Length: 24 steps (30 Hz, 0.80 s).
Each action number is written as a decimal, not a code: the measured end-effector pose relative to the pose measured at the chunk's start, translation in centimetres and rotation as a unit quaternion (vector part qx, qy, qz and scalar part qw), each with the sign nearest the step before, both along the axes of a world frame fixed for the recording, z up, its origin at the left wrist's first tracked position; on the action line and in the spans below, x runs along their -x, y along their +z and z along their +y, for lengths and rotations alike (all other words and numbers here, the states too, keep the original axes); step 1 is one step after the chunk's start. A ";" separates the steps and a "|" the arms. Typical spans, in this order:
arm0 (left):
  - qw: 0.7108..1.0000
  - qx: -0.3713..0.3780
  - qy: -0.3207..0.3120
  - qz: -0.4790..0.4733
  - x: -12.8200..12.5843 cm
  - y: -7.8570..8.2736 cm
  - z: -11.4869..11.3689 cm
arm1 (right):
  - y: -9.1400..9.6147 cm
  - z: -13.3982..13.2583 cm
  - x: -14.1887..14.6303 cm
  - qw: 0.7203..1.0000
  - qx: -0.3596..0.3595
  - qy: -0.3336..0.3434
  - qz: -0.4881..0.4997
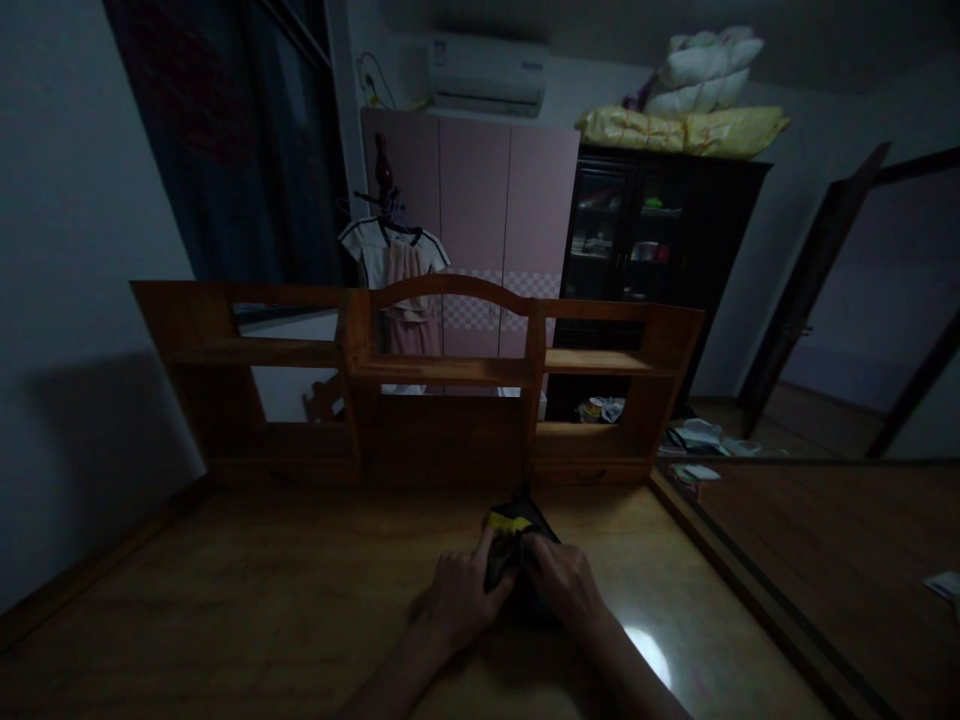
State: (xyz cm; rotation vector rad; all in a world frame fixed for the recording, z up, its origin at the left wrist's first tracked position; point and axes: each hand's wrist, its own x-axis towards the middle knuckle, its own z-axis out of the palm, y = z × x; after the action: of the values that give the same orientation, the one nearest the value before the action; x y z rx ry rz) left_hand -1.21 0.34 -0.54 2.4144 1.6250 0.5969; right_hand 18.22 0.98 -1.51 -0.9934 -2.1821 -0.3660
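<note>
On the wooden desk [300,590] lies a dark, soft-looking item [544,608], black with a yellow patch near its top; the dim light hides what kind of thing it is. My left hand [461,590] grips its left side, thumb and fingers closed around the part with the yellow patch. From the right, my right hand [568,582] pinches the same item near its middle. The two hands are close together, and the fingertips are partly lost in shadow.
A wooden shelf unit [442,372] with small drawers stands along the desk's back edge. A raised rim [720,560] runs down the right side, and a bright light spot reflects at the lower right. Behind are pink wardrobe doors [472,200] and a dark cabinet [645,240].
</note>
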 end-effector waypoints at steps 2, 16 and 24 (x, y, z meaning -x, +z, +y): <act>1.000 -0.004 -0.001 0.008 0.0 -0.3 0.2 | -0.2 0.1 0.2 1.000 -0.009 -0.002 -0.008; 0.998 0.047 0.014 -0.048 0.1 0.1 1.2 | 0.0 0.8 1.7 0.988 0.141 -0.025 0.055; 0.993 0.083 0.032 -0.072 0.4 0.6 1.3 | 2.2 -0.5 2.3 0.984 0.136 -0.094 -0.067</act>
State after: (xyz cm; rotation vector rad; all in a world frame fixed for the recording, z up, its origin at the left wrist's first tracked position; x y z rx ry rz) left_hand -1.65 1.66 0.06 2.1572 1.6299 0.6037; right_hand 15.93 0.46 0.73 -1.3674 -2.3076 -0.2294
